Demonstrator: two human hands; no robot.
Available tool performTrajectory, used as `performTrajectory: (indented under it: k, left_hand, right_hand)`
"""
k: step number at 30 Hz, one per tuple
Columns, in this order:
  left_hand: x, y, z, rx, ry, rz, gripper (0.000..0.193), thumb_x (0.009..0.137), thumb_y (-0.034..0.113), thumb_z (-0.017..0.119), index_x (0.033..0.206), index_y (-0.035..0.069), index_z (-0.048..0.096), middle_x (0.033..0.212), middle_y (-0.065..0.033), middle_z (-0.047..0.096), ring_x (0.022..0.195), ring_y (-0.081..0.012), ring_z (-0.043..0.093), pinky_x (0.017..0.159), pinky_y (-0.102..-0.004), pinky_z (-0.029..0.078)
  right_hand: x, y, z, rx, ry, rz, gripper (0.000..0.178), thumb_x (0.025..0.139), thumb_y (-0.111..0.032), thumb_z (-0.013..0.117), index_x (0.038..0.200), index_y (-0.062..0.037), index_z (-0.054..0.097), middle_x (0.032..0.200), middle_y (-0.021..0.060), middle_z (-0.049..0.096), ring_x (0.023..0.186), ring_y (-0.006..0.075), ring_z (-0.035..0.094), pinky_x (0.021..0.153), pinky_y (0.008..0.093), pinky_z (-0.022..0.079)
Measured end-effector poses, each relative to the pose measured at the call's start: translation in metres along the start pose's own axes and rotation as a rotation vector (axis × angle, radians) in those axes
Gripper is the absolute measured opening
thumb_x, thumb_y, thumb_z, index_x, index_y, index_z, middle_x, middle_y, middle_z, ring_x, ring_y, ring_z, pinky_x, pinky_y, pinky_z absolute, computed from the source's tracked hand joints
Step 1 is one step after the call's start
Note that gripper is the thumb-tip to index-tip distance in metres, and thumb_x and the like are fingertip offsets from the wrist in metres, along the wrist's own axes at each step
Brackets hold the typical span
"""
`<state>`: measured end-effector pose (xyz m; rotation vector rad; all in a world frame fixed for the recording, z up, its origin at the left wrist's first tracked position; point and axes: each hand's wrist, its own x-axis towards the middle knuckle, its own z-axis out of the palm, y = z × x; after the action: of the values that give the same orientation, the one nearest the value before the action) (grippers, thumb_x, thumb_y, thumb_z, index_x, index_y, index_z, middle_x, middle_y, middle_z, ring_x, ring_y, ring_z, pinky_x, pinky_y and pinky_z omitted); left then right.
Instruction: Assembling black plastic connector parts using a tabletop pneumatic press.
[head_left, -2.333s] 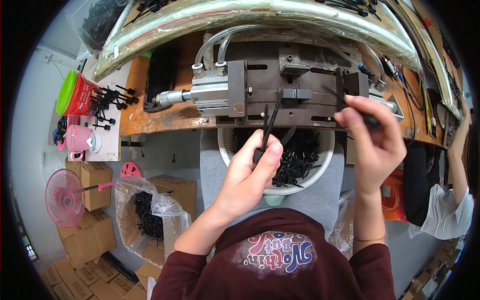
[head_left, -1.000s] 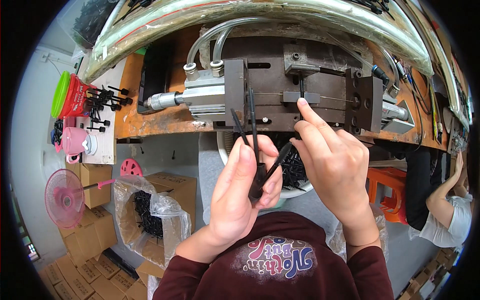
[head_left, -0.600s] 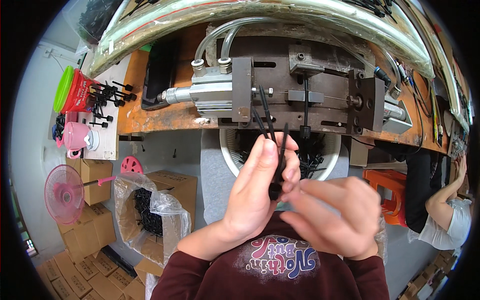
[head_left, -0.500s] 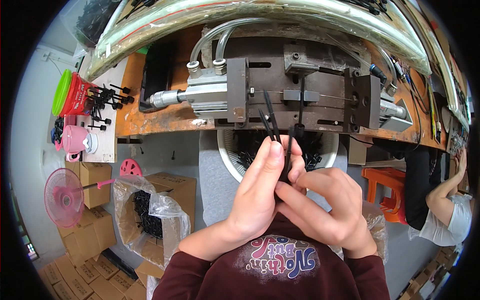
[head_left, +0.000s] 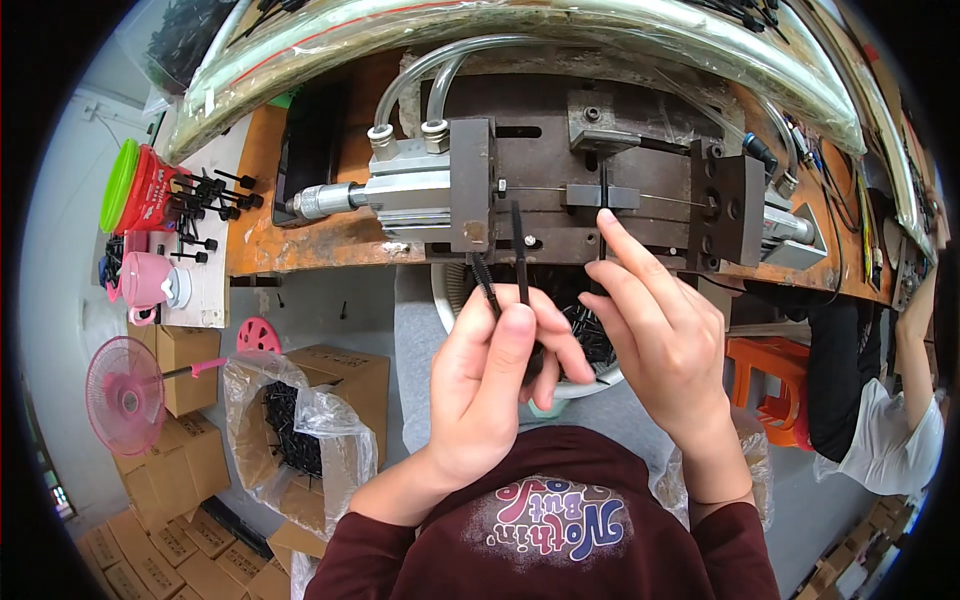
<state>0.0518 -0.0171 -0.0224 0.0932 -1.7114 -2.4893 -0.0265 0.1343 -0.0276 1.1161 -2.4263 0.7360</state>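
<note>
my right hand (head_left: pixel 652 328) had moved from beside my left hand (head_left: pixel 485 390) to the block (head_left: pixel 582 196), index fingertip touching the black rod (head_left: pixel 604 178) across it; whether it gripped, i couldn't tell. work likely centred there; the left held brushes (head_left: pixel 520 250), nearer and leftward.

The person wears a dark maroon sweatshirt (head_left: pixel 640 565) with a large rounded-letter print (head_left: pixel 556 515) across the chest, in pink, blue and white, set in a pale, speckled patch and upside down in this view. Its maroon sleeves (head_left: pixel 362 560) end partway along the forearms (head_left: pixel 405 490), which are bare, as are the hands (head_left: pixel 487 378). Plain light grey cloth (head_left: pixel 415 335) covers the lap
</note>
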Motion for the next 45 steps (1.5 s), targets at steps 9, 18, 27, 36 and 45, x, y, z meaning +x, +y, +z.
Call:
performTrajectory:
  k: [9,18,27,36,45]
  left_hand:
    - [0.002,0.008,0.004,-0.012,0.043,-0.010,0.025,0.104,0.023,0.029,0.104,0.002,0.043,0.104,-0.0281,0.065,0.087,-0.0257,0.067,0.079,-0.0329,0.052]
    - [-0.002,0.006,-0.004,0.021,-0.014,0.059,0.019,0.103,0.018,0.032,0.102,0.002,0.042,0.116,-0.0327,0.059,0.119,-0.0364,0.054,0.106,-0.0455,0.035]
    - [-0.002,0.002,-0.002,-0.115,-0.109,-0.090,0.020,0.103,0.017,0.032,0.105,0.001,0.044,0.119,-0.0216,0.056,0.118,-0.0350,0.054,0.104,-0.0453,0.039]
    - [-0.001,-0.002,-0.012,0.196,-0.047,-0.065,0.033,0.105,0.023,0.030,0.123,-0.001,0.043,0.087,-0.0140,0.064,0.049,-0.0038,0.039,0.047,-0.0169,0.033]
    - [-0.004,0.013,-0.011,0.079,-0.069,-0.120,0.039,0.097,0.014,0.050,0.131,0.000,0.038,0.087,-0.0120,0.060,0.056,-0.0032,0.038,0.051,-0.0174,0.032]
  right_hand:
    - [0.019,-0.013,-0.011,-0.166,-0.162,0.100,0.019,0.074,-0.006,0.072,0.090,-0.0016,0.064,0.119,0.0094,0.065,0.061,0.0222,0.064,0.056,0.0300,0.050]
    - [0.011,-0.017,-0.021,0.263,0.060,0.065,0.030,0.064,-0.003,0.076,0.093,-0.0038,0.067,0.096,0.0106,0.067,0.062,0.0208,0.064,0.054,0.0288,0.051]
    - [0.003,-0.026,-0.031,0.356,-0.105,-0.083,0.036,0.058,-0.002,0.080,0.092,-0.0084,0.071,0.095,0.0071,0.064,0.073,0.0174,0.062,0.059,0.0272,0.048]
    - [0.006,-0.003,-0.018,0.180,-0.049,0.045,0.025,0.071,0.007,0.068,0.094,0.0032,0.059,0.119,0.0225,0.061,0.092,0.0326,0.065,0.076,0.0356,0.054]
    - [0.006,0.005,-0.007,0.009,-0.065,-0.046,0.022,0.075,-0.002,0.060,0.096,0.0021,0.060,0.125,0.0205,0.058,0.080,0.0239,0.067,0.070,0.0306,0.053]
